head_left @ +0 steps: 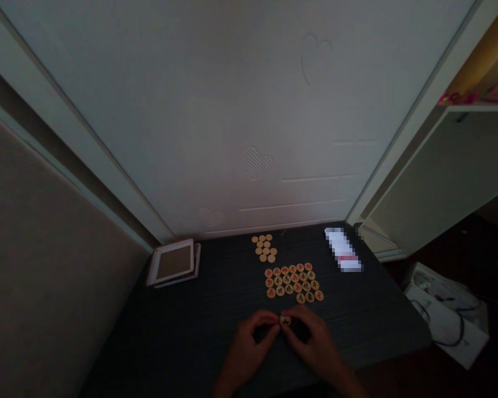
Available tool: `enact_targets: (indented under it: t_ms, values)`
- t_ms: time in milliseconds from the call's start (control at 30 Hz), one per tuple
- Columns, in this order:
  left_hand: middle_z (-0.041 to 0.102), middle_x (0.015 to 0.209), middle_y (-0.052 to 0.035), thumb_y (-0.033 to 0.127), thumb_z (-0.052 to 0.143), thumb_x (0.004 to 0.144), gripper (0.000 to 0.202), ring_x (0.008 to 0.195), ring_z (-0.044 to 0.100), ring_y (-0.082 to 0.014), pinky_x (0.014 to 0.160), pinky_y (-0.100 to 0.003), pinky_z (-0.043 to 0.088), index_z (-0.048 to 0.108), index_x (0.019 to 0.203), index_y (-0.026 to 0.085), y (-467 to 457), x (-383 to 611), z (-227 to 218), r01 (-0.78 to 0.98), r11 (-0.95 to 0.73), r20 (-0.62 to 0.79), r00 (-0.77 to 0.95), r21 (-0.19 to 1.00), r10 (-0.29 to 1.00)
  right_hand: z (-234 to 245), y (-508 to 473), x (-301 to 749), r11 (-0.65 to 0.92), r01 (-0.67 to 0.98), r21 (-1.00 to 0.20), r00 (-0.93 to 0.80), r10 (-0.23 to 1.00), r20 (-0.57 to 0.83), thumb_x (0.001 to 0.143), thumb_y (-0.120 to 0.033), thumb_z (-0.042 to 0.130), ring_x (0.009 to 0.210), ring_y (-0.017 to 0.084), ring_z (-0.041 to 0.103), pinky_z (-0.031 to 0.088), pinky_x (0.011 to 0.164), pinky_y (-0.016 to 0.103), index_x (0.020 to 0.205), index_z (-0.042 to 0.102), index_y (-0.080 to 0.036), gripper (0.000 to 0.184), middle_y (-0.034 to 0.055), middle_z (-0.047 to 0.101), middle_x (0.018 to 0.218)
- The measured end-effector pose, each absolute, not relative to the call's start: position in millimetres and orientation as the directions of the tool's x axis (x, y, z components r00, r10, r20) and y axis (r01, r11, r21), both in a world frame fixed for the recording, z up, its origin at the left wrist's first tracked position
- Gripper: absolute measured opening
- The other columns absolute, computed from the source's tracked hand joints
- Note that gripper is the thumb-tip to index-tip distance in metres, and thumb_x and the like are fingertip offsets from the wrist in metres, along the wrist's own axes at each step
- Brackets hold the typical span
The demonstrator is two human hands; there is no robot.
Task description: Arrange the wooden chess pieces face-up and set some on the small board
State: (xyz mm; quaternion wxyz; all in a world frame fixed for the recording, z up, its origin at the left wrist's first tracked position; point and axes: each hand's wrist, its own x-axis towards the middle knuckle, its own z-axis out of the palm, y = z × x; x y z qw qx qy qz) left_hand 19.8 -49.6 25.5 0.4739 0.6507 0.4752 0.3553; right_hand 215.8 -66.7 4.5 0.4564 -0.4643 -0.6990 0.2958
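Between my fingertips, just above or on the dark table, is a round wooden Chinese chess piece with a dark character facing up. My right hand pinches it between thumb and fingers. My left hand is closed in a pinch too, its fingertips at the piece's left edge. Beyond my hands lie several face-up chess pieces in close rows, some with red characters and some with dark ones. Farther back, a looser group of blank-side-up pieces lies near the wall.
A framed, flat box-like object lies at the table's back left. At the back right is a white and red item, blurred out. A white wall panel with heart shapes rises behind. On the floor at right stands a white box with cables.
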Motion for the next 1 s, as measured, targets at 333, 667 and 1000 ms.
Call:
enact_targets:
  t_ms: [333,667,1000]
  values:
    - [0.08,0.099,-0.0015,0.027,0.07,0.09,0.012,0.093,0.074,-0.0208,0.09,-0.031,0.057,0.076,0.1,0.025,-51.6,19.5,24.3,0.353,-0.097,-0.01,0.291,0.93,0.957,4.8,-65.8,218.2,0.262,0.346,-0.901,-0.139,0.964,0.227,0.095,-0.037,0.068,0.081,0.019,0.071,0.056,0.075,0.027,0.1,0.076,-0.024,0.016,0.0036,0.076,0.09]
    - [0.08,0.094,0.0,0.03,0.074,0.088,0.014,0.086,0.073,-0.0197,0.084,-0.029,0.057,0.076,0.101,0.025,-49.4,22.0,17.6,0.381,-0.135,0.028,0.274,0.915,0.961,1.0,-65.7,218.9,0.308,0.326,-0.894,-0.19,0.948,0.257,0.1,-0.032,0.06,0.097,0.021,0.075,0.059,0.088,0.03,0.112,0.076,-0.029,0.019,0.0036,0.079,0.108]
    - [0.081,0.089,-0.0013,0.039,0.072,0.089,0.015,0.082,0.076,-0.0203,0.08,-0.028,0.059,0.076,0.093,0.024,-48.8,23.0,17.2,0.401,-0.136,0.038,0.243,0.906,0.969,-5.3,-68.7,217.2,0.39,0.392,-0.833,-0.225,0.919,0.324,0.097,-0.021,0.061,0.097,0.02,0.074,0.06,0.087,0.029,0.118,0.068,-0.026,0.022,0.0047,0.076,0.107]
